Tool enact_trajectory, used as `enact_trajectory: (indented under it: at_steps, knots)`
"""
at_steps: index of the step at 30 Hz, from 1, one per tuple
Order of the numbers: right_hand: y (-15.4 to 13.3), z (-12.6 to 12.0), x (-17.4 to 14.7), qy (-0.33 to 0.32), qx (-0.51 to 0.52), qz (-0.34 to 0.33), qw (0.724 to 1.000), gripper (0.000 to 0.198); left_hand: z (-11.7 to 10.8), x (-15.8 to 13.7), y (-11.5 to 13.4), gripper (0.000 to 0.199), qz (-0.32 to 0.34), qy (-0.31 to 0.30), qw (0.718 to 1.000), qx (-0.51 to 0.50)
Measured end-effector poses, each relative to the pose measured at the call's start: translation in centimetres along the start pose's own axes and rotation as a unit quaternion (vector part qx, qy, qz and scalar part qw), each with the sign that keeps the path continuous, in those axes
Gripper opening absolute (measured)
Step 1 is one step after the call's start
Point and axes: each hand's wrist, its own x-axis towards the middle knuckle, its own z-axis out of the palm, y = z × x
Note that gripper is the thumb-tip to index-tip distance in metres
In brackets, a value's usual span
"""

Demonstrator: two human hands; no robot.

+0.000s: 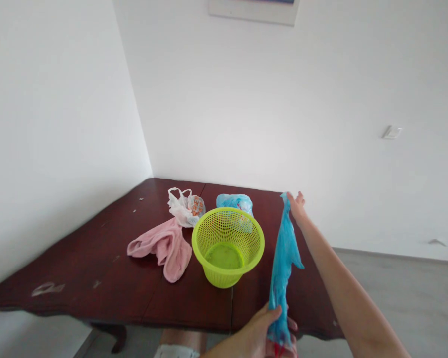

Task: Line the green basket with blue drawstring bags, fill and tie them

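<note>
A thin blue plastic bag (283, 263) is stretched lengthwise between my two hands, above the right part of the table. My left hand (263, 325) grips its near end, thumb over the plastic. Something red shows below that end, too little of it to name. The far end is pinched by my right hand (296, 205), with some fingers pointing away. Left of the bag stands a yellow-green plastic basket (227, 278), upright, with nothing visible inside.
Behind the basket lies another blue plastic bag (233, 200) with contents. A white plastic bag (181, 206) holding orange-brown items and a pink cloth (164, 246) lie to its left. The dark red wooden table (97, 268) has a wavy edge; white walls border it.
</note>
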Motion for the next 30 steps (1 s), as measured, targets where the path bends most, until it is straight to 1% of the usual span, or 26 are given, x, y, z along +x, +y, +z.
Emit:
enact_trajectory:
  at_steps: [1,2,3,4,5,7,9,10,12,13,15,17,19,22,24,27,29,30]
  knots:
    - [0.9,0.7,-1.2,-0.020,-0.026,0.018,0.999,0.098,0.2,0.5,0.0,0.089,0.007,-0.003,1.000,0.003]
    - [2.2,1.2,-2.9,-0.043,-0.051,0.035,0.997,0.105,0.2,0.7,0.2,0.091,0.016,-0.008,0.999,0.028]
    - [3.7,1.7,-5.1,-0.065,-0.073,0.043,0.994,0.107,0.2,0.6,0.5,0.092,0.030,-0.014,0.997,0.070]
    - [5.5,2.1,-7.7,-0.096,-0.101,0.041,0.989,0.105,-0.1,0.2,1.0,0.095,0.046,-0.022,0.991,0.122]
    - [7.5,2.4,-10.6,-0.138,-0.170,0.020,0.975,0.101,-0.4,-0.5,1.6,0.096,0.065,-0.030,0.981,0.181]
    - [12.0,2.8,-16.7,-0.199,-0.276,-0.017,0.940,0.097,-1.6,-2.6,2.9,0.095,0.095,-0.045,0.944,0.312]
    - [16.2,2.9,-22.0,-0.227,-0.331,-0.010,0.916,0.095,-3.1,-5.0,4.3,0.080,0.105,-0.036,0.894,0.434]
    - [17.9,2.8,-24.1,-0.237,-0.353,-0.002,0.905,0.093,-3.8,-6.2,5.0,0.066,0.109,-0.031,0.873,0.474]
    - [20.2,2.9,-26.3,-0.234,-0.384,-0.024,0.893,0.090,-4.9,-8.1,6.2,0.040,0.116,-0.011,0.844,0.524]
    - [20.8,3.0,-26.5,-0.228,-0.393,-0.038,0.890,0.089,-5.2,-8.7,6.7,0.033,0.119,-0.002,0.833,0.540]
    - [21.1,3.5,-25.3,-0.216,-0.400,-0.059,0.889,0.089,-5.7,-9.5,7.8,0.030,0.122,0.009,0.815,0.566]
    - [20.7,4.3,-22.7,-0.218,-0.401,-0.058,0.888,0.088,-5.9,-9.7,8.6,0.033,0.123,0.009,0.798,0.591]
    - [20.0,5.3,-19.7,-0.229,-0.402,-0.056,0.885,0.087,-6.1,-9.4,9.2,0.033,0.119,0.021,0.789,0.603]
    - [19.4,6.7,-16.3,-0.240,-0.404,-0.050,0.881,0.086,-6.3,-8.9,9.6,0.027,0.111,0.057,0.800,0.588]
    - [19.5,7.3,-15.2,-0.241,-0.401,-0.050,0.882,0.087,-6.5,-9.0,9.6,0.029,0.111,0.070,0.814,0.566]
    - [20.2,7.3,-14.9,-0.224,-0.383,-0.060,0.894,0.088,-7.1,-9.5,9.4,0.044,0.115,0.073,0.830,0.542]
    - [20.4,6.9,-15.3,-0.188,-0.360,-0.071,0.911,0.084,-7.7,-9.6,9.0,0.058,0.127,0.085,0.845,0.512]
    - [20.3,6.7,-15.5,-0.160,-0.347,-0.077,0.921,0.082,-8.0,-9.5,8.8,0.064,0.135,0.095,0.858,0.487]
